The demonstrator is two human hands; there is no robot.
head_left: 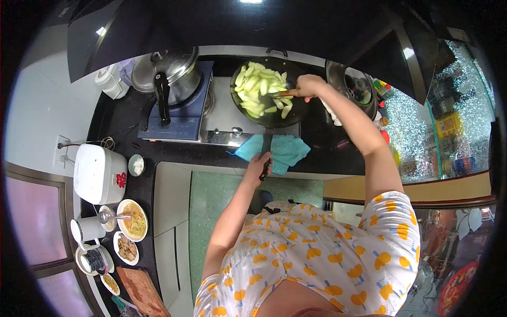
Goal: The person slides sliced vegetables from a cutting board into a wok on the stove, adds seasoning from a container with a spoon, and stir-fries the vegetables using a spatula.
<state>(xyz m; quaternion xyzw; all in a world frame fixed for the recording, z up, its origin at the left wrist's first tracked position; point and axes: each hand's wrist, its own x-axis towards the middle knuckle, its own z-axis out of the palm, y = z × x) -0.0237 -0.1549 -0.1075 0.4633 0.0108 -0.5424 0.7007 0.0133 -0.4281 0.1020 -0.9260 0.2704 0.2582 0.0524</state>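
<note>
A dark wok (pixel 280 119) stands on the stove and holds pale green vegetable slices (pixel 259 84), heaped mostly toward its left side. My left hand (pixel 263 165) is closed around the wok's long black handle, which points back toward me. My right hand (pixel 311 87) grips the wooden handle of a spatula (pixel 288 93) over the wok's right side. The spatula's working end is down among the slices and only partly visible. A turquoise cloth (pixel 290 150) lies at the counter's front edge beneath the wok handle.
Left of the wok, a pressure cooker (pixel 182 84) sits on a blue induction cooker (pixel 174 127). Dishes of food, including a noodle-like plate (pixel 136 224), line the left counter near a white appliance (pixel 97 174) and a cutting board (pixel 140 290). A range hood (pixel 253 26) hangs above.
</note>
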